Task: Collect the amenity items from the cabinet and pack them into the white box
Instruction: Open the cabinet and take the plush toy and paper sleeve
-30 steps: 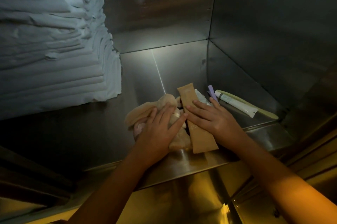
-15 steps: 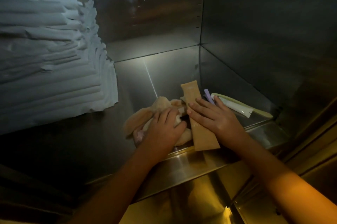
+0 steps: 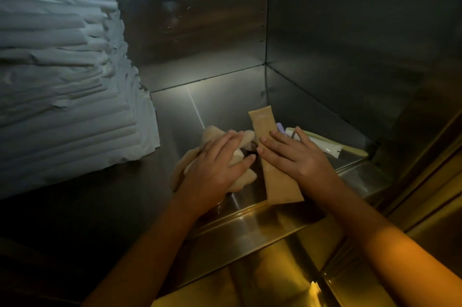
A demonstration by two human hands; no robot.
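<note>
Both my hands reach into a dim steel cabinet (image 3: pixel 220 106). My left hand (image 3: pixel 220 164) lies on a heap of small beige packets (image 3: pixel 240 176), its fingers curled round them. My right hand (image 3: pixel 292 156) rests with nearly straight fingers on a long tan sachet (image 3: pixel 262 119) that points away from me. Behind the right hand lie a purple-capped item (image 3: pixel 280 127), a white tube (image 3: pixel 325 147) and a pale stick-like item (image 3: pixel 350 149). The white box is out of view.
A tall stack of folded white paper or linen (image 3: pixel 62 81) fills the cabinet's left side. Steel walls close the back and the right. A raised steel lip (image 3: pixel 250 216) runs along the shelf's front edge.
My left hand's fingers have curled tighter over the beige packets, bunching them. My right hand stays on the tan sachet. The view has moved closer.
</note>
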